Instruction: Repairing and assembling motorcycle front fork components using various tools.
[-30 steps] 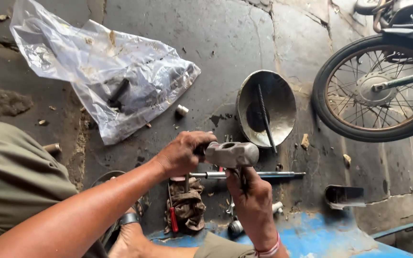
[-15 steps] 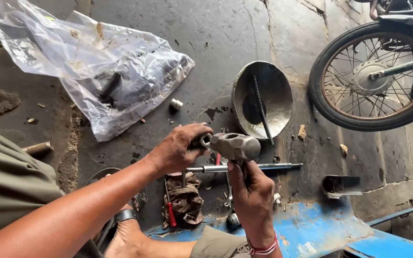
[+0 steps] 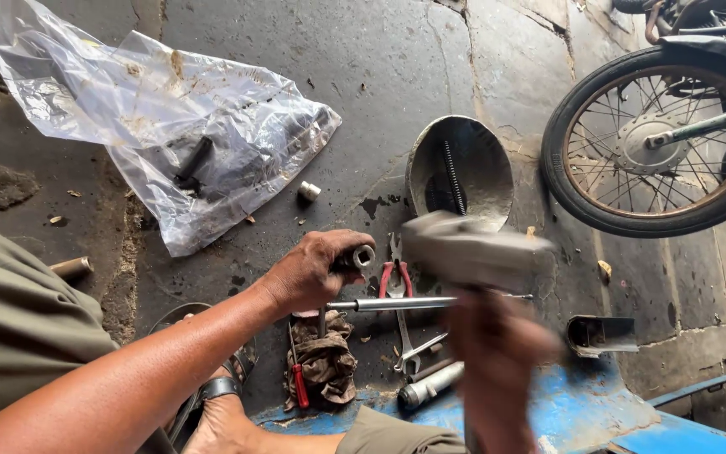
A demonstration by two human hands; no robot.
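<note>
While the left hand (image 3: 311,273) is clamped round a short metal tube (image 3: 361,256) held upright over the floor (image 3: 380,101), we find the right hand (image 3: 497,353) closed on a hammer (image 3: 474,252), blurred in mid-swing just beside the tube's open end. We judge that a square, short blow serves best, with fingers kept below the rim. A long rod (image 3: 413,303), pliers (image 3: 395,282) and a rag (image 3: 323,360) lie beneath; a steel bowl (image 3: 481,160) stands beyond.

even daylight, soft shadows; right hand (image 3: 497,353) and hammer (image 3: 476,252) motion-blurred; rest sharp, plastic bag (image 3: 161,126) glints.
</note>
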